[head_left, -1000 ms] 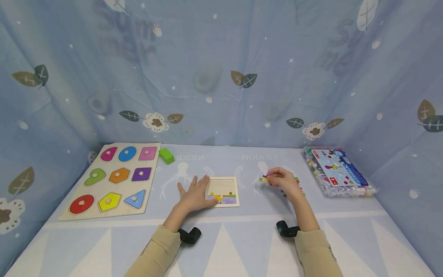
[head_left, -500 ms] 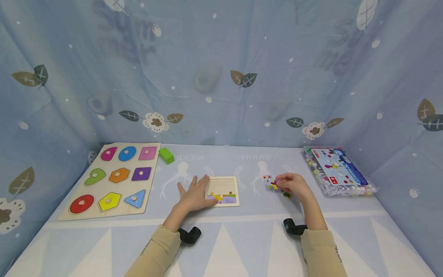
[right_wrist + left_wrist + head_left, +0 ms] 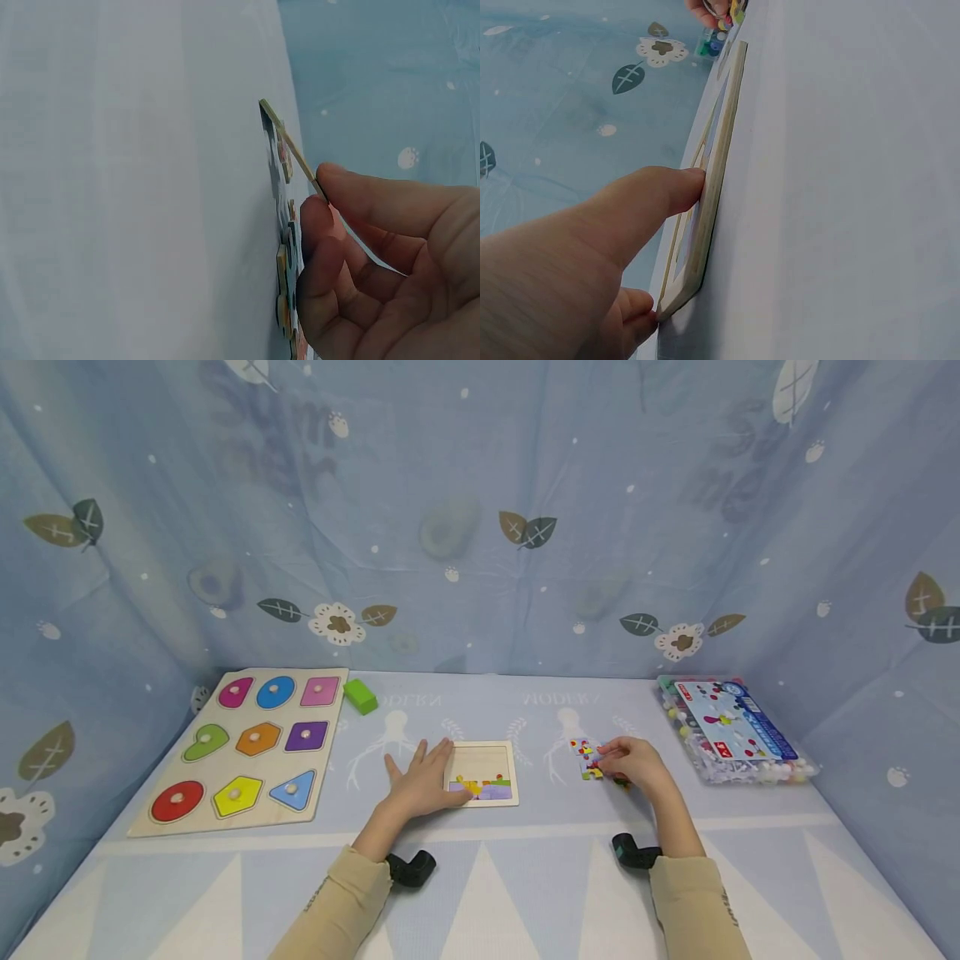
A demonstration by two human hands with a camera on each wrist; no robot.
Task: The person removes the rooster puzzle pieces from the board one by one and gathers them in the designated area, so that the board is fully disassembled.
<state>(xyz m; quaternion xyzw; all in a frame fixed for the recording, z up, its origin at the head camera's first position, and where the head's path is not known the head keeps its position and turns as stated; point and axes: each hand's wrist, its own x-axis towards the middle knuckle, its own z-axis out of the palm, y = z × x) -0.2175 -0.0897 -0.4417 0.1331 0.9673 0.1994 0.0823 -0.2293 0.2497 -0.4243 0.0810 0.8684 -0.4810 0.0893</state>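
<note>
My left hand (image 3: 420, 783) rests with spread fingers at the left edge of a small wooden puzzle tray (image 3: 515, 762). Its thumb (image 3: 676, 187) presses over the tray's near rim, in the left wrist view. Purple and yellow puzzle pieces (image 3: 495, 792) fill the near part of the tray. To the right, my right hand (image 3: 637, 762) pinches a thin puzzle piece (image 3: 295, 148) between thumb and forefinger, tilted above the table. Colourful loose pieces (image 3: 587, 748) lie beside and under that hand, several partly hidden by it.
A wooden shape board (image 3: 281, 810) with coloured knobbed shapes lies at the left, a green block (image 3: 361, 697) by its far corner. A clear plastic box (image 3: 731, 731) full of small beads or parts stands at the right. A patterned curtain (image 3: 450, 527) closes off the back.
My right hand has shifted right and slightly down, uncovering colourful pieces on the table at its left. My left hand has stayed on the tray.
</note>
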